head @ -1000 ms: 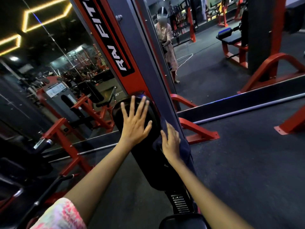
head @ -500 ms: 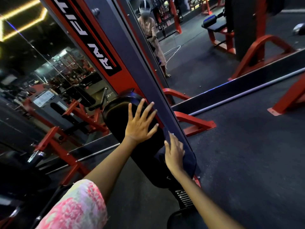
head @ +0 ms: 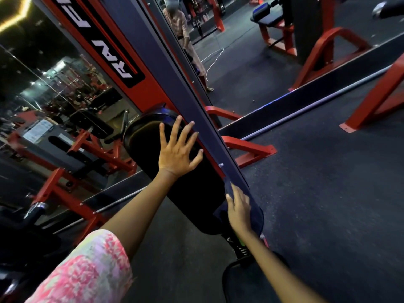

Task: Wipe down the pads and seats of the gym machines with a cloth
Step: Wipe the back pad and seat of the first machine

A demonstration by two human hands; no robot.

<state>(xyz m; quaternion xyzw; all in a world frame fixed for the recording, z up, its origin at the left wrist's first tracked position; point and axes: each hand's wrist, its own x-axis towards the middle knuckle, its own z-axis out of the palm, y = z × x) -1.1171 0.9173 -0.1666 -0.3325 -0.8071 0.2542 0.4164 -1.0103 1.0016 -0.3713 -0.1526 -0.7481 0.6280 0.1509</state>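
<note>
- The left hand point(head: 177, 150) lies flat with fingers spread on the upper part of the black pad point(head: 185, 184)
- The right hand point(head: 239, 209) presses a dark blue cloth point(head: 256, 217) with straight fingers against the pad's lower right edge, beside the grey post point(head: 175, 84)
- The pad stands tilted against the red frame point(head: 142, 84)
- A mirror point(head: 251, 62) behind shows a person

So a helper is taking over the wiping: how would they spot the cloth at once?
Find the slanted red and grey machine column and the long black back pad on it. At the pad's lower right edge, the right hand presses flat on the cloth: dark blue fabric, soft and draped, unlike the glossy pad.
</note>
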